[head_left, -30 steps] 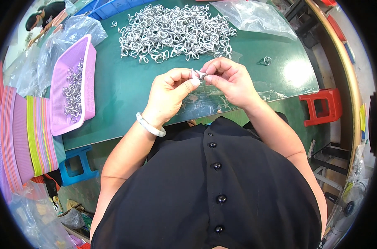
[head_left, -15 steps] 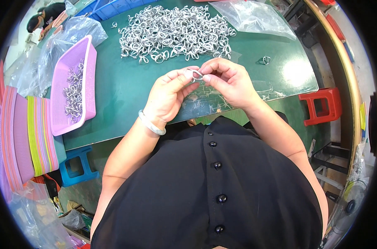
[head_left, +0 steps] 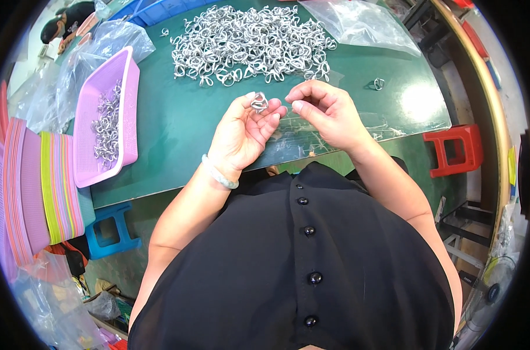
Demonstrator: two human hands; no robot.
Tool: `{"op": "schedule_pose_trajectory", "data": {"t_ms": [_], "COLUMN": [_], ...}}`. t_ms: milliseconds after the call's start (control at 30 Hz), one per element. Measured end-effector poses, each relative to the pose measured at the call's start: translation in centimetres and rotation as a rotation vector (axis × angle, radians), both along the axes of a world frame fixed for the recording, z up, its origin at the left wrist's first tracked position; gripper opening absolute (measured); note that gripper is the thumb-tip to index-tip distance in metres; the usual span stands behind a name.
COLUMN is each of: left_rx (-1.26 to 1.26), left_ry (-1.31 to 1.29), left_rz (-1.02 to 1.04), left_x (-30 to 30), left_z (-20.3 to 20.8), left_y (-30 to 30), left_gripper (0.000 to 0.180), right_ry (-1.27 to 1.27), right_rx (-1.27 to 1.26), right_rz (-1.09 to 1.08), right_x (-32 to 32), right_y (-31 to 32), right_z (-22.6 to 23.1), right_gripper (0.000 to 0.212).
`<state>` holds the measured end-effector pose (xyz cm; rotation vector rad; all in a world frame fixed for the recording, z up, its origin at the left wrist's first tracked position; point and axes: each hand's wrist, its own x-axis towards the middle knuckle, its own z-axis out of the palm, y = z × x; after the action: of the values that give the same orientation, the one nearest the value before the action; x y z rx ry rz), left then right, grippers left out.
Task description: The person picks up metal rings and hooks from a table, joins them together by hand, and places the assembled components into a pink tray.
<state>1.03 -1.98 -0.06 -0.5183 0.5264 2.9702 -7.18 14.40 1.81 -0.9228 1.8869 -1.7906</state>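
My left hand (head_left: 241, 128) has its palm turned up and holds a looped silver metal ring (head_left: 259, 103) between thumb and fingers. Close beside it on the right, my right hand (head_left: 328, 114) has its index finger and thumb bent toward each other with a small gap. Nothing shows between these fingertips. Just beyond both hands, a large pile of similar silver rings (head_left: 250, 46) covers the far middle of the green table (head_left: 177, 128). At the left, a pink plastic basket (head_left: 125, 149) contains more of these small metal pieces.
Single rings lie right (head_left: 378, 84) and left of the pile. Clear plastic bags (head_left: 364, 26) and a blue tray (head_left: 154, 11) are at the back. Stacked coloured baskets (head_left: 58, 186) stand left. Blue (head_left: 125, 230) and red stools (head_left: 475, 151) flank the table. Another person (head_left: 72, 23) is far left.
The ring was pinched between both hands; now only my left hand has it, turned and raised slightly left. My right fingertips have come away from it.
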Motion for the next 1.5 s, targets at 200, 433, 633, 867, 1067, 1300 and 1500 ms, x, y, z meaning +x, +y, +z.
{"op": "schedule_pose_trajectory", "data": {"t_ms": [200,433,633,867,1067,1300,1500], "left_rx": [0.032,0.156,0.179,0.182,0.184,0.214,-1.034], "left_ry": [0.054,0.124,0.126,0.149,0.149,0.384,0.03], "left_rz": [0.006,-0.01,-0.018,-0.02,-0.041,0.062,1.131], "left_x": [0.0,-0.1,0.0,0.3,0.7,1.7,5.9], "left_z": [-0.2,-1.1,-1.0,-1.1,-0.7,3.2,7.9], "left_y": [-0.3,-1.0,-1.3,-1.5,-1.6,-7.1,-19.6], "left_gripper": [0.023,0.025,0.027,0.029,0.03,0.024,0.025], "right_ry": [-0.042,-0.032,-0.04,-0.042,-0.043,0.013,0.78], "right_rx": [0.048,0.07,0.12,0.079,0.098,0.121,0.362], "right_rz": [-0.01,-0.011,0.012,-0.01,-0.008,-0.007,-0.213], "right_x": [0.0,-0.1,-0.3,-0.2,-0.2,-1.6,-3.9], "right_y": [0.0,-0.1,0.1,-0.1,-0.2,-0.2,-1.8], "right_z": [0.0,-0.3,-0.4,-0.7,-0.7,-1.3,-1.1], "right_gripper": [0.008,0.007,0.01,0.006,0.006,0.008,0.014]}}
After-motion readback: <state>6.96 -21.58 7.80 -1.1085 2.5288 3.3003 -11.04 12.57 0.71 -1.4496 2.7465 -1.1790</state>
